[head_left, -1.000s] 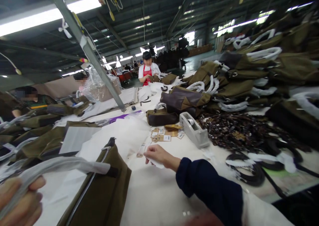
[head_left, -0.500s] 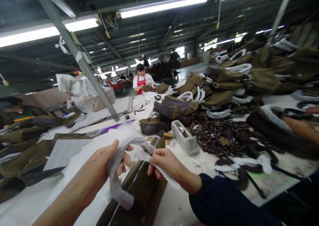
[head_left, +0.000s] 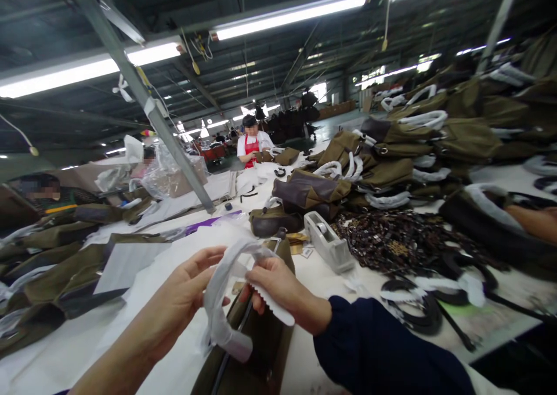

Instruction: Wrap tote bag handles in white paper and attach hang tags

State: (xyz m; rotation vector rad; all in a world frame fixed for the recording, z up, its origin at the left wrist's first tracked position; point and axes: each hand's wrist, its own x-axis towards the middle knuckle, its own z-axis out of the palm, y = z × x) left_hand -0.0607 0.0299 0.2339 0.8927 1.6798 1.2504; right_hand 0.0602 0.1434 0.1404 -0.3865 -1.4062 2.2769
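Note:
A curved bag handle (head_left: 217,314) wrapped in white padding arches above an olive bag (head_left: 265,337) with a metal zip. Around the handle's left side curl the fingers of my left hand (head_left: 195,285), closed on it. My right hand (head_left: 278,290) pinches the far right part of the handle, and a white strip with a toothed edge (head_left: 276,311) sticks out below its fingers. Part of the handle's right side is hidden behind that hand. White sheets (head_left: 152,302) lie left of the bag.
A grey tape dispenser (head_left: 328,247) stands beyond my right hand, beside a heap of dark chains (head_left: 400,241). Olive bags with wrapped handles (head_left: 383,151) pile up at right. Black straps (head_left: 413,308) lie near the right edge. A person in a red apron (head_left: 252,142) works across the table.
My right hand has moved left and up onto the handle, bringing the toothed strip with it. My left fingers have shifted along the handle. The view has turned slightly.

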